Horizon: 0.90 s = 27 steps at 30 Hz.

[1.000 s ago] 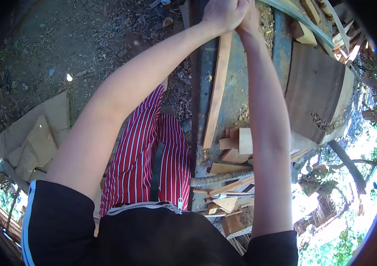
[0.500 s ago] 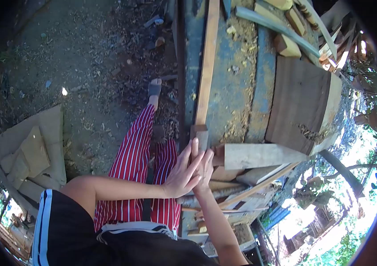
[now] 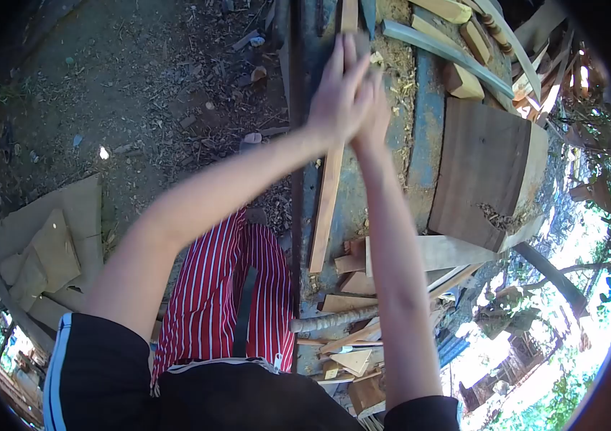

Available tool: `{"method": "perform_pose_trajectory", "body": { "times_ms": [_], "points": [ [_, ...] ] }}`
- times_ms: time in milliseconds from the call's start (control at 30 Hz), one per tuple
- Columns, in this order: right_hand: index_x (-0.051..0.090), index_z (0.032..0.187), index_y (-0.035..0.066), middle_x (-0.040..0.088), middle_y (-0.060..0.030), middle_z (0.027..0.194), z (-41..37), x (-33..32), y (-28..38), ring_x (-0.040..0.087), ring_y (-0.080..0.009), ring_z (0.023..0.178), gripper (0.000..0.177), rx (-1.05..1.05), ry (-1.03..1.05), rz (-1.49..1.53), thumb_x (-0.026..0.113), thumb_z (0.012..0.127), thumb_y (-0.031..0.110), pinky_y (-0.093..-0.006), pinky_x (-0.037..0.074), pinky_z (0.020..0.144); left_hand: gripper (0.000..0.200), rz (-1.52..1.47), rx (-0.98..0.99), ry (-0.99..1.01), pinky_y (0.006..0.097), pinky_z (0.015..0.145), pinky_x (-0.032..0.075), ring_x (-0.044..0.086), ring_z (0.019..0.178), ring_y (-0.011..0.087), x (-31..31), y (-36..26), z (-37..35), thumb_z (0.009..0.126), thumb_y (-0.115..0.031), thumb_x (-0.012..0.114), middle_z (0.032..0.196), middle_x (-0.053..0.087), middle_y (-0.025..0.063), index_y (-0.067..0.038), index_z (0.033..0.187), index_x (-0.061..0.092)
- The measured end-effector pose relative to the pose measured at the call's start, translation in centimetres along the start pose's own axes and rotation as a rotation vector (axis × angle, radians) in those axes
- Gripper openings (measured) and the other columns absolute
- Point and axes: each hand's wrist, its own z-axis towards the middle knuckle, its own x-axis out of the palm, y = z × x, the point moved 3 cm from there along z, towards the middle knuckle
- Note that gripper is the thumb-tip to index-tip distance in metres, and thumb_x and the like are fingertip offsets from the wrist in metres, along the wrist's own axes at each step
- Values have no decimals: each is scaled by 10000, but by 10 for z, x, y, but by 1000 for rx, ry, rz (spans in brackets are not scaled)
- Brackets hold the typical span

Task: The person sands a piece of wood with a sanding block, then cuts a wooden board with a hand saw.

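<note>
Shaded daylight falls evenly on the bench (image 3: 354, 194), while the ground (image 3: 154, 86) is dimmer, with one glaring spot (image 3: 103, 153). Sunlit foliage (image 3: 564, 395) at lower right washes out to white. The left hand (image 3: 334, 104) and right hand (image 3: 373, 118) are blurred; the bench is sharper. Edges bend, fisheye-like, into black corners.

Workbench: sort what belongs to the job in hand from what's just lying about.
Likely in the job:
left hand and right hand, together over the strip
long wooden strip
blurred block at the hands
workbench, bearing the strip

Likely just lying about:
dark curved board
pale plank
round stick
grey-green rail
flat brown sheets on the ground
</note>
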Motion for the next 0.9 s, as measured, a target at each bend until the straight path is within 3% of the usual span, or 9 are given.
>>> {"method": "perform_pose_trajectory", "body": {
  "times_ms": [33,67,167,300,433,600,733,833,900],
  "points": [
    [456,1399,150,527,-180,1085,-34,-17,15,593,-350,1008,506,78,118,41,530,905,226,-430,588,686,525,18,16,22,446,1180,180,150,1476,406,0,-11,-38,969,-194,512,1584,121,284,-21,1453,406],
    [414,1437,156,519,-176,1044,-74,-23,22,596,-343,964,557,-14,9,-44,524,893,198,-397,589,623,536,-12,-6,72,474,1186,144,102,1485,410,-1,-18,-79,984,-210,490,1591,98,277,-36,1477,374],
    [280,1538,218,494,-151,954,-184,-53,50,556,-306,793,728,97,275,-43,552,865,171,-365,537,534,597,-18,-168,248,519,1181,130,50,1472,469,-8,-55,-197,976,-249,493,1588,8,300,-62,1512,312],
    [318,1518,255,466,-161,909,-271,-71,64,548,-325,781,699,136,419,-32,579,871,214,-393,517,529,723,8,-310,462,561,1157,196,91,1439,533,-18,-88,-282,910,-263,567,1537,52,378,-42,1519,247],
    [306,1521,260,448,-166,886,-223,-59,53,549,-331,778,707,157,417,-48,585,871,243,-395,517,530,725,-17,-197,397,551,1166,162,51,1450,527,-15,-65,-239,926,-276,555,1544,8,382,-31,1528,233],
    [318,1509,247,490,-185,1014,-35,-25,25,570,-368,886,654,70,143,63,528,890,215,-456,529,615,640,-15,48,108,483,1176,196,107,1477,432,-10,-10,-49,967,-264,484,1590,74,284,-31,1519,259],
    [350,1483,241,516,-189,1045,68,-6,6,586,-387,912,608,-66,55,58,538,905,254,-501,525,702,606,113,136,28,443,1151,260,244,1430,452,-15,20,56,950,-289,525,1546,166,340,6,1456,370],
    [347,1484,245,527,-193,1071,51,1,-8,593,-400,952,607,-96,87,20,535,907,247,-503,528,704,605,222,132,34,450,1140,276,288,1402,470,-10,16,55,942,-317,545,1525,201,358,-1,1439,405],
    [318,1500,245,526,-203,1096,3,3,-13,596,-402,993,639,-107,121,206,536,900,244,-490,537,676,623,140,83,75,454,1145,269,268,1410,477,-5,3,5,928,-306,576,1542,159,350,-13,1448,397]
  ]
}}
